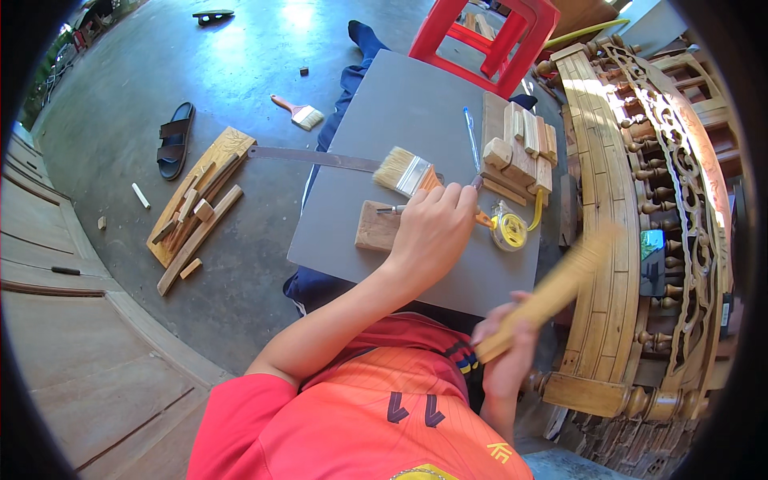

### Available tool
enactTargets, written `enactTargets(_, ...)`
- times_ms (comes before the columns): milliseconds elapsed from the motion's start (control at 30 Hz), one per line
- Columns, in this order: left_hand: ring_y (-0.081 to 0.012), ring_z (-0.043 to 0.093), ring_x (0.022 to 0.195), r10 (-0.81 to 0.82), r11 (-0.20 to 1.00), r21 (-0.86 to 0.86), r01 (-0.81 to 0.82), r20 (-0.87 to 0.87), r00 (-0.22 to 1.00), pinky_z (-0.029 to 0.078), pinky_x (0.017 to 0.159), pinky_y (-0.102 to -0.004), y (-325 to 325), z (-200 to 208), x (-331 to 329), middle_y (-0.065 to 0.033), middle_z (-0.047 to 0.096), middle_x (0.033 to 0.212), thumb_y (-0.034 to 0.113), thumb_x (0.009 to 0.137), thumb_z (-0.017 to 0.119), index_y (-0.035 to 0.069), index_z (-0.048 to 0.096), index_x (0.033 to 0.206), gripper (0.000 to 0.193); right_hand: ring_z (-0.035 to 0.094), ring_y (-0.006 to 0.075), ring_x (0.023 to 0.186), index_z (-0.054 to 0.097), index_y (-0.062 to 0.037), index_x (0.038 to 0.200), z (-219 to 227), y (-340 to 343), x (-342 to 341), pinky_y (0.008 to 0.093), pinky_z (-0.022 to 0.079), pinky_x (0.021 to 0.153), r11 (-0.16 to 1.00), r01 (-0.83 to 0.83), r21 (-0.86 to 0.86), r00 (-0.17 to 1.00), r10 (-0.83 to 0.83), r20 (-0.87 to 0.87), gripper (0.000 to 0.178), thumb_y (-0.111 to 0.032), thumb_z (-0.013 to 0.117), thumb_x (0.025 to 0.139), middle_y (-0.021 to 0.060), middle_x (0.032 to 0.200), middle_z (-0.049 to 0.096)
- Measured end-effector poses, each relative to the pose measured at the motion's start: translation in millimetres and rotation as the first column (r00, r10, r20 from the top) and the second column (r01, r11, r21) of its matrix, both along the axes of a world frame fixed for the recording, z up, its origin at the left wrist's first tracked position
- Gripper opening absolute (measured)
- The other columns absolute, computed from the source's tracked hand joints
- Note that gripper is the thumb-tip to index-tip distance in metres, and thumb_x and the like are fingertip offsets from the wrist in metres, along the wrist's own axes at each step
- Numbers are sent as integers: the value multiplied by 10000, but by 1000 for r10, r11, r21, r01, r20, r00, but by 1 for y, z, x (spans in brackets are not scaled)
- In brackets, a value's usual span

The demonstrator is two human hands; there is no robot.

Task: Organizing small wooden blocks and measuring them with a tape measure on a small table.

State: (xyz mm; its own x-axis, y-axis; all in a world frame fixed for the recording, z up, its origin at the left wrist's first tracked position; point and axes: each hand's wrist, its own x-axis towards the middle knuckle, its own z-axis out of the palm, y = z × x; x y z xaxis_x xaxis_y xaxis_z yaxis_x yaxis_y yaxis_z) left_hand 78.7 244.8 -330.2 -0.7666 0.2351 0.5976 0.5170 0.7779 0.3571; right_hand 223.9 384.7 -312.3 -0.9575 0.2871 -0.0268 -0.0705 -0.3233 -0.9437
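My left hand (432, 228) is over the grey board across my lap, fingers curled down among tools; what they grip is hidden. A wide paintbrush (402, 170) with pale bristles and orange handle lies partly under it. A long thin saw blade (320, 157) runs beneath the brush, beyond the board's left edge. A narrow metal tool tip (390, 210) sticks out from under the hand, above a wooden block (376, 226). Off the board's near right corner, my right hand (510, 344), blurred, is closed around a long flat wooden piece (552, 292), tilted up to the right.
On the grey board (336, 216) are a tape roll (509, 230), a blue pen (470, 132) and stacked wood blocks (520, 152). A red stool (488, 40) stands beyond; a carved wooden bench (596, 320) is at right. Wood scraps (196, 212), another brush (302, 114) and a sandal (175, 140) lie left.
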Motion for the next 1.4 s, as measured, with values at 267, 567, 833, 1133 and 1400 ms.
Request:
enactTargets(267,-280,600,817,26,1000,15,-26,-16,1000,478,762,-400,0,0,-2,-97,559,838,148,939,628,49,539,928,133,416,61,618,484,-27,1260,1,30,-8,208,374,539,970,-134,202,987,114,111,349,-240,549,992,1,768,442)
enactTargets(567,-258,580,767,-48,995,81,52,-46,998,469,715,-396,11,11,6,-72,549,791,180,970,622,60,543,892,163,437,84,622,468,2,1275,-6,28,-2,227,399,547,983,-174,64,980,166,112,438,-329,550,999,24,767,448)
enactTargets(833,-255,588,731,-40,994,95,45,-50,998,467,678,-390,4,7,1,-80,555,800,128,907,653,48,540,911,138,396,105,605,426,-3,1314,12,42,-10,272,362,600,968,245,48,912,-213,-351,527,-444,476,1030,16,781,411)
enactTargets(1133,-305,601,761,-69,961,261,86,-72,995,479,693,-411,-5,13,4,-105,572,835,104,866,675,48,527,936,173,478,128,664,383,-19,1340,-17,30,14,281,410,608,852,-143,503,989,144,38,500,-383,503,1018,45,898,493)
enactTargets(1400,-288,598,779,-92,968,226,107,-76,993,477,705,-405,-5,11,5,-95,544,832,107,859,679,48,514,920,186,482,144,661,370,-52,1331,18,14,-8,319,442,639,954,282,-105,893,-301,-333,528,-394,578,987,51,858,491)
